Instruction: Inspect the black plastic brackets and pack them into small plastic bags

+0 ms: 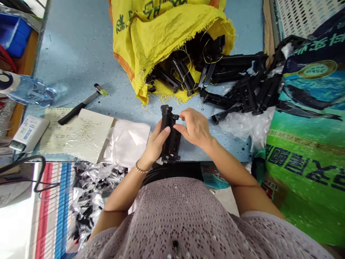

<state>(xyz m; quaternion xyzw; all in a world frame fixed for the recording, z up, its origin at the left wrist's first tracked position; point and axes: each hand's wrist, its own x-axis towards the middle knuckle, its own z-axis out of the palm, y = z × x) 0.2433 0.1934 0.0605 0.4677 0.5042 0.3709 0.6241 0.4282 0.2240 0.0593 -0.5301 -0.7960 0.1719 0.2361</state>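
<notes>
Our left hand (156,144) clasps a black part (173,140) at the near edge of the blue table (81,43); our right thumb and fingertips meet its upper right side, but we cannot tell whether our right hand (198,127) pinches it. Beyond, a yellow sack (167,32) and loose black pieces (246,95) crowd the space. A black-handled tool (72,113) lies left. Our left fingers hide some of the part, the sack covers its deeper contents, and the frame cuts off the green bag (309,144).

Blue speckled table (81,43) under yellow sack (161,34), black parts (246,93), papers (101,133).
</notes>
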